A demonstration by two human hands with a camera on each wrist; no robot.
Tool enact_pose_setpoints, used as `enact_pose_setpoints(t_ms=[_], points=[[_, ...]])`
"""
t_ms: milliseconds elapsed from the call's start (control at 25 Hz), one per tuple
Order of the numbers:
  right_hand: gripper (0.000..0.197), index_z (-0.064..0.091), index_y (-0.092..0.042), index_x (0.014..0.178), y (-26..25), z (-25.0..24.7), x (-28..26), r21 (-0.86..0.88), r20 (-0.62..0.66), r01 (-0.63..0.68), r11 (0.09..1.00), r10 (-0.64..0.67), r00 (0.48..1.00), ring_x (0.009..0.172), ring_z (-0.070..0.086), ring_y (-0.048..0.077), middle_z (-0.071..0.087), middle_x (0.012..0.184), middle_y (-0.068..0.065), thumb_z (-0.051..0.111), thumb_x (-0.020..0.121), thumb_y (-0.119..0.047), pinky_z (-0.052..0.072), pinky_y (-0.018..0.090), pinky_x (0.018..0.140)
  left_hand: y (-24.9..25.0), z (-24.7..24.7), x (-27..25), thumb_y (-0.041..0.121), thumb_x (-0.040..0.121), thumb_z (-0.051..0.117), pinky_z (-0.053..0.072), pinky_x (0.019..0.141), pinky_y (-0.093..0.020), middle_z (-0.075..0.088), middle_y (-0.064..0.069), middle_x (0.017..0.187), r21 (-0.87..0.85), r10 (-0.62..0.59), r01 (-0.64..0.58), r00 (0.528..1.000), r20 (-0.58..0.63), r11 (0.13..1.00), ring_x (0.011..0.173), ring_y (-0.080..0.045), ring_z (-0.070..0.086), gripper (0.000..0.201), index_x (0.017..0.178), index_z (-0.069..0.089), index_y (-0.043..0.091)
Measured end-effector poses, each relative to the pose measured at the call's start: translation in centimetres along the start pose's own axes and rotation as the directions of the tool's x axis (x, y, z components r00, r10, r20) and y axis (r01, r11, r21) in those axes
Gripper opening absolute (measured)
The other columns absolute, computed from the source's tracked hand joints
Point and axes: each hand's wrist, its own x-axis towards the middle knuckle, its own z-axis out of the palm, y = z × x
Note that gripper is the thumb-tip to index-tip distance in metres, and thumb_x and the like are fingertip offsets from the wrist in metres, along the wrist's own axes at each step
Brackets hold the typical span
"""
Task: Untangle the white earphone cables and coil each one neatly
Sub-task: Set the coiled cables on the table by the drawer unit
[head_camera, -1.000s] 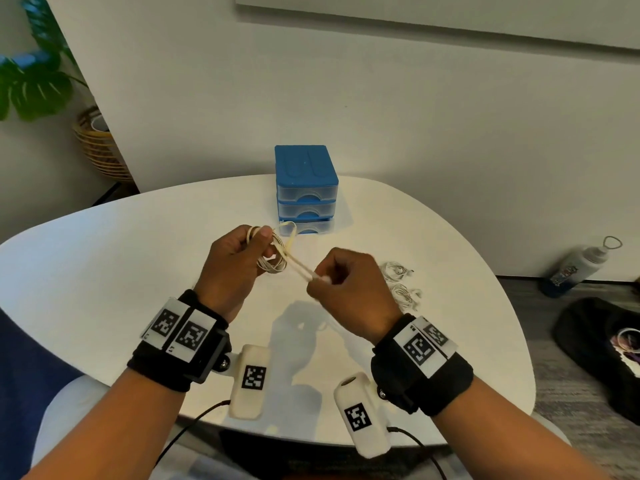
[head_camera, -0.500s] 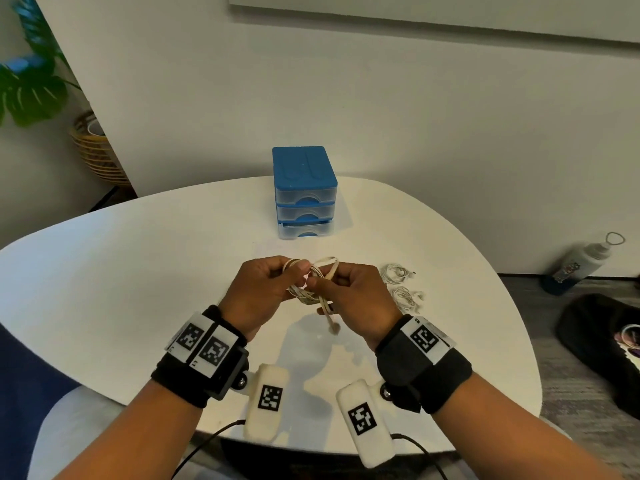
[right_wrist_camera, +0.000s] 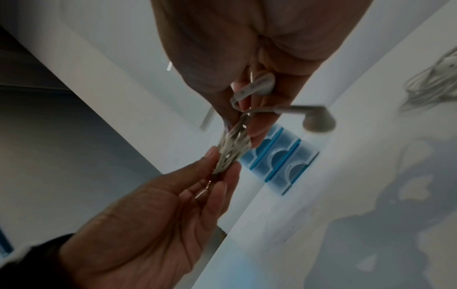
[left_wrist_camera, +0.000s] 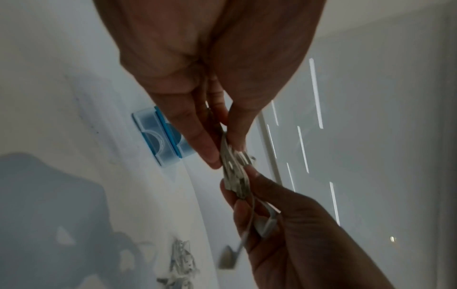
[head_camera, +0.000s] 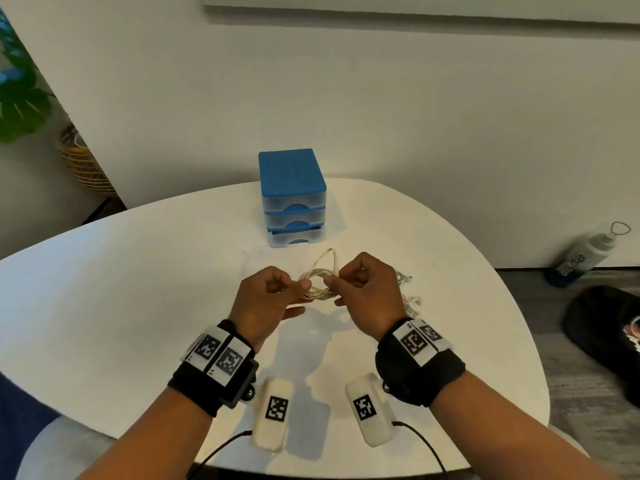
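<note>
A coiled white earphone cable (head_camera: 317,282) hangs between both hands above the white table (head_camera: 138,289). My left hand (head_camera: 266,296) pinches the coil's left side between thumb and fingers (left_wrist_camera: 205,148). My right hand (head_camera: 363,289) pinches the right side, with an earbud (right_wrist_camera: 319,121) and an inline piece (right_wrist_camera: 257,84) sticking out past its fingers. A loop of cable (head_camera: 329,259) rises above the coil. Two more earphone bundles (head_camera: 407,289) lie on the table just right of my right hand, partly hidden by it.
A small blue three-drawer box (head_camera: 292,199) stands behind the hands near the table's far edge. On the floor at the right are a bottle (head_camera: 585,254) and a dark bag (head_camera: 606,327). A plant (head_camera: 17,98) and wicker basket (head_camera: 83,164) sit at the far left.
The hands came together from apart: a second ago the right hand pulled a strand out to the right, now both pinch the gathered coil. The dangling earbud was drawn up into the right hand.
</note>
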Motion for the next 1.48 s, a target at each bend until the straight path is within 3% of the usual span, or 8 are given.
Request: enact_pose_setpoints(t_ms=[200,280,480,760,1080,1240,1400,1480], points=[[0.021,0.059,-0.012,0.07,-0.2,-1.0,2.7,-0.287,0.018,0.102,0.953,-0.101,0.995,0.065,0.065,0.028,0.067,0.068,0.007,0.076,0.08,-0.019,0.057,0.042,0.062,1.2,0.7,3.1,0.026,0.082,0.073,0.058,0.077,-0.036,0.074,-0.009,0.103,0.09,-0.207,0.192,0.958,0.199,0.977,0.098,-0.024,0.07,0.02,0.09,0.061,0.012],[0.019,0.06,-0.012,0.073,-1.1,-2.0,4.4,-0.413,0.026,0.138,0.9,-0.14,0.99,0.068,0.063,0.026,0.066,0.07,0.005,0.074,0.081,-0.021,0.055,0.038,0.065,2.4,0.9,5.6,0.031,0.084,0.07,0.056,0.082,-0.039,0.07,-0.007,0.115,0.034,-0.267,0.265,0.948,0.176,0.964,0.105,-0.024,0.066,0.026,0.103,0.063,0.013],[0.018,0.059,-0.015,0.074,-4.3,-4.0,8.5,-0.598,0.108,0.199,0.776,-0.168,0.98,0.074,0.059,0.023,0.064,0.074,0.002,0.073,0.083,-0.022,0.049,0.03,0.067,4.9,2.5,10.7,0.03,0.082,0.074,0.057,0.074,-0.05,0.055,-0.017,0.126,-0.431,-0.363,0.383,0.923,0.131,0.817,0.103,-0.036,0.063,0.054,0.129,0.051,0.02],[0.017,0.062,-0.008,0.078,-7.4,-4.3,11.6,-0.615,0.119,0.227,0.755,-0.196,0.973,0.07,0.059,0.022,0.064,0.076,0.005,0.074,0.082,-0.018,0.047,0.028,0.061,5.1,4.4,14.4,0.043,0.084,0.068,0.049,0.085,-0.065,0.041,-0.01,0.139,-0.422,-0.348,0.361,0.931,0.11,0.832,0.119,-0.044,0.046,0.061,0.133,0.046,0.013],[0.02,0.058,-0.012,0.069,-8.8,-1.6,14.8,-0.439,0.059,0.151,0.886,-0.139,0.989,0.074,0.069,0.028,0.069,0.077,0.011,0.076,0.077,-0.016,0.059,0.048,0.064,3.4,3.4,15.4,0.047,0.082,0.067,0.047,0.088,-0.055,0.04,-0.013,0.144,-0.452,-0.351,0.344,0.933,0.072,0.823,0.128,-0.037,0.044,0.069,0.14,0.042,0.018],[0.026,0.056,-0.014,0.066,-8.6,1.6,17.0,-0.382,0.114,0.075,0.921,-0.034,0.993,0.072,0.072,0.03,0.071,0.079,0.014,0.081,0.074,-0.014,0.061,0.048,0.067,1.7,3.2,12.1,0.041,0.079,0.073,0.05,0.086,-0.048,0.04,-0.003,0.139,-0.506,-0.388,0.355,0.921,0.045,0.786,0.122,-0.032,0.049,0.049,0.122,0.058,0.025],[0.019,0.06,-0.013,0.069,-6.9,5.3,18.0,-0.514,0.308,0.063,0.855,0.116,0.944,0.072,0.07,0.025,0.07,0.081,0.012,0.079,0.074,-0.012,0.061,0.042,0.074,0.2,2.9,8.4,0.035,0.083,0.069,0.051,0.07,-0.036,0.057,0.004,0.12,-0.528,-0.369,0.372,0.922,0.116,0.763,0.104,-0.021,0.058,0.03,0.11,0.062,0.025],[0.016,0.065,-0.007,0.084,-5.7,6.9,17.9,-0.652,0.355,0.151,0.743,0.123,0.927,0.077,0.068,0.024,0.069,0.087,0.01,0.076,0.077,-0.016,0.06,0.036,0.075,0.1,2.7,7.8,0.035,0.084,0.067,0.048,0.065,-0.032,0.064,0.008,0.108,-0.515,-0.365,0.376,0.922,0.128,0.77,0.099,-0.016,0.06,0.031,0.112,0.061,0.025]])
